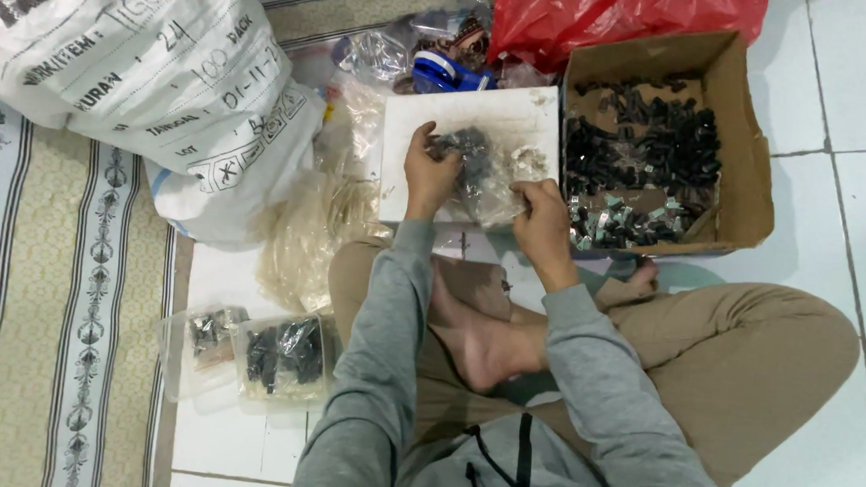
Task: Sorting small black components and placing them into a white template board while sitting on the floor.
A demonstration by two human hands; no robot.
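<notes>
I sit cross-legged on the floor. Both hands hold a clear plastic bag (487, 182) with small black parts inside, over a white board (461, 110). My left hand (428, 168) grips the bag's upper left side, by the dark clump of parts. The bag's lower right edge is pinched in my right hand (543, 220). Just to the right stands an open cardboard box (744, 152) filled with several small black and silvery parts (644, 156).
A large white printed sack (153, 66) lies at upper left on a patterned mat (60, 281). Empty clear bags (313, 231) are heaped beside my left knee. Filled clear packets (266, 354) lie at lower left. A red plastic bag (607, 19) sits behind the box.
</notes>
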